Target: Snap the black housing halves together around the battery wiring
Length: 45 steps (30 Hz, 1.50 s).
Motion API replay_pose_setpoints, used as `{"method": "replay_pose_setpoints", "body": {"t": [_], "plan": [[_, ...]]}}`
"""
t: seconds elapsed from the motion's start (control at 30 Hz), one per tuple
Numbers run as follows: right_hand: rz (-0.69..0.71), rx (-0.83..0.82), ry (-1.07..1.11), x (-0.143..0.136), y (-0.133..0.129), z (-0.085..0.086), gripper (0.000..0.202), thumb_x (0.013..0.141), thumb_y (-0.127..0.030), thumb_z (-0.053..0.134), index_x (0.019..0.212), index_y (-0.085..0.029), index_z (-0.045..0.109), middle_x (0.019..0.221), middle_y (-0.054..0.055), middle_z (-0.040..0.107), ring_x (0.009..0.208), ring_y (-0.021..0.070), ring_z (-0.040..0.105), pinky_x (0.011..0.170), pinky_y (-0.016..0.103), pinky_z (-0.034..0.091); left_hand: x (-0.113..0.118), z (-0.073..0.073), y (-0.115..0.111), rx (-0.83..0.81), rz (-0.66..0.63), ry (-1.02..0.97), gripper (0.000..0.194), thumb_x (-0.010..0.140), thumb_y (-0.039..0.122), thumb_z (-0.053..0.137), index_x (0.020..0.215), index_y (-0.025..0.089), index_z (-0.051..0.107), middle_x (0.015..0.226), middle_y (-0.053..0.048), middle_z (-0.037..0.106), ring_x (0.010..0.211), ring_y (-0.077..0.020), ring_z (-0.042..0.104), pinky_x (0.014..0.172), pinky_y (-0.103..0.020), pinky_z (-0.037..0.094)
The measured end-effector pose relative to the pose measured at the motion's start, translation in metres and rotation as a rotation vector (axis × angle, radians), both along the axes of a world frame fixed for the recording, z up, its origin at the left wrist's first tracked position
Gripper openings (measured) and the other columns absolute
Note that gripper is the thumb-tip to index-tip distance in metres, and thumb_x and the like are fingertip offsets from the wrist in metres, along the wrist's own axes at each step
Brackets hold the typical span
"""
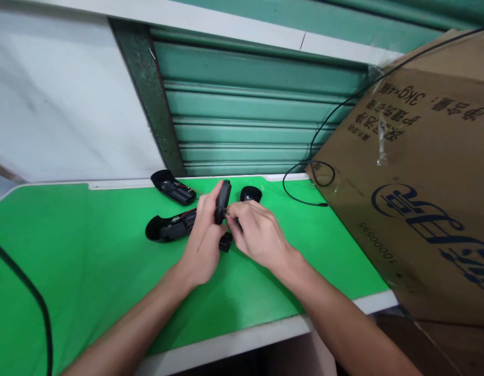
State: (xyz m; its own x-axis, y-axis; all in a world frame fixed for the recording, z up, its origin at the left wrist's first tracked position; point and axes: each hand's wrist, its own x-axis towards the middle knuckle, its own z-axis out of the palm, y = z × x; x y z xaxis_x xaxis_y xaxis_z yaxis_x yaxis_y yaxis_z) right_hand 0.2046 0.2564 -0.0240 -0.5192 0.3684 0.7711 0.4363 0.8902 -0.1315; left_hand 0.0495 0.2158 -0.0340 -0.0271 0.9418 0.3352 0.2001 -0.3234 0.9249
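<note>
Above the green tabletop, my left hand [205, 243] is closed around a black plastic part [223, 197] held on edge. My right hand [260, 232] pinches at the near side of that part; whatever lies between its fingertips is too small to make out. Left of my hands rests a long black plastic shell [169, 228] with red wire inside, partly hidden by my left hand. Behind it is a shorter black shell [173, 188], also with thin wires. A small black block [225, 242] shows below my fingers. Beyond my right hand stands a rounded black piece [250, 194], partly covered.
A large cardboard box [387, 172] leans over the table's right side. A black cable [313, 151] loops down beside it onto the green tabletop [120, 271]. Another dark cable [34, 292] hangs at the left. Green ribbed shutters [257, 109] rise behind the table.
</note>
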Motion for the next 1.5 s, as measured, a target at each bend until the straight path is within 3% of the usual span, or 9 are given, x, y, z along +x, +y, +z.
{"method": "replay_pose_setpoints", "body": {"t": [0.1,0.17,0.3,0.4,0.47,0.73,0.97,1.17,1.5], "plan": [[0.069,-0.169,0.154,0.0,0.001,0.003,0.029,0.099,-0.011,0.058,0.125,-0.024,0.052,0.09,0.002,0.074,0.079,0.0206,0.072,0.079,0.035,0.057,0.002,0.005,0.004,-0.111,-0.014,-0.242,0.063,0.092,0.026,0.054,0.154,0.026,0.052,0.156,-0.005,0.057,0.148,-0.0285,0.047,0.128,-0.043,0.032],[0.075,-0.317,0.316,0.001,0.003,0.006,0.044,0.094,-0.015,0.065,0.134,-0.025,0.05,0.108,0.006,0.074,0.094,0.0218,0.073,0.085,0.037,0.059,0.004,0.01,0.006,-0.196,-0.019,-0.384,0.056,0.094,0.036,0.059,0.149,0.027,0.056,0.15,-0.005,0.064,0.142,-0.0297,0.056,0.122,-0.043,0.042],[0.12,-0.585,0.443,0.003,0.008,0.006,0.06,0.093,-0.017,0.064,0.149,-0.026,0.045,0.147,0.015,0.059,0.119,0.0255,0.068,0.085,0.036,0.064,0.003,0.015,0.007,-0.28,-0.056,-0.488,0.056,0.093,0.043,0.065,0.146,0.025,0.059,0.144,-0.007,0.069,0.136,-0.0319,0.062,0.113,-0.043,0.051],[0.27,-0.799,0.377,0.003,0.011,0.002,0.07,0.096,-0.014,0.058,0.16,-0.027,0.033,0.142,0.015,0.063,0.11,0.0221,0.074,0.083,0.032,0.067,0.001,0.014,0.006,-0.275,-0.106,-0.449,0.058,0.096,0.043,0.063,0.15,0.025,0.056,0.151,-0.008,0.065,0.141,-0.0314,0.058,0.119,-0.044,0.047],[0.298,-0.856,0.387,0.004,0.012,0.001,0.069,0.096,-0.012,0.057,0.159,-0.027,0.033,0.138,0.014,0.065,0.104,0.021,0.076,0.084,0.033,0.067,-0.001,0.013,0.005,-0.262,-0.129,-0.376,0.058,0.098,0.041,0.062,0.153,0.025,0.053,0.156,-0.008,0.061,0.145,-0.0304,0.054,0.124,-0.045,0.041],[0.279,-0.827,0.41,0.006,0.006,0.001,0.065,0.09,-0.01,0.064,0.148,-0.028,0.039,0.137,0.012,0.064,0.11,0.0217,0.075,0.092,0.035,0.065,0.001,0.02,0.004,-0.198,-0.193,-0.253,0.055,0.098,0.033,0.06,0.152,0.022,0.051,0.151,-0.011,0.062,0.145,-0.0281,0.055,0.125,-0.044,0.041],[0.295,-0.851,0.422,0.003,0.006,-0.002,0.064,0.091,-0.01,0.061,0.147,-0.029,0.036,0.142,0.012,0.06,0.116,0.0213,0.072,0.097,0.037,0.064,0.0,0.015,0.005,-0.151,-0.177,-0.192,0.048,0.1,0.03,0.058,0.146,0.022,0.049,0.15,-0.011,0.061,0.143,-0.0261,0.055,0.124,-0.042,0.041],[0.281,-0.779,0.442,-0.002,0.003,-0.007,0.062,0.094,-0.009,0.058,0.149,-0.028,0.035,0.142,0.012,0.06,0.121,0.0223,0.07,0.101,0.038,0.064,-0.003,0.01,0.005,-0.095,-0.16,-0.096,0.046,0.104,0.03,0.052,0.149,0.021,0.045,0.151,-0.012,0.059,0.143,-0.0268,0.054,0.123,-0.042,0.04],[0.21,-0.779,0.504,-0.01,-0.003,-0.007,0.06,0.092,-0.01,0.058,0.145,-0.027,0.038,0.14,0.012,0.06,0.116,0.0227,0.071,0.099,0.038,0.064,-0.001,0.01,0.004,0.012,-0.116,0.057,0.048,0.102,0.022,0.048,0.149,0.018,0.046,0.152,-0.013,0.058,0.146,-0.0272,0.05,0.123,-0.039,0.039]]}}
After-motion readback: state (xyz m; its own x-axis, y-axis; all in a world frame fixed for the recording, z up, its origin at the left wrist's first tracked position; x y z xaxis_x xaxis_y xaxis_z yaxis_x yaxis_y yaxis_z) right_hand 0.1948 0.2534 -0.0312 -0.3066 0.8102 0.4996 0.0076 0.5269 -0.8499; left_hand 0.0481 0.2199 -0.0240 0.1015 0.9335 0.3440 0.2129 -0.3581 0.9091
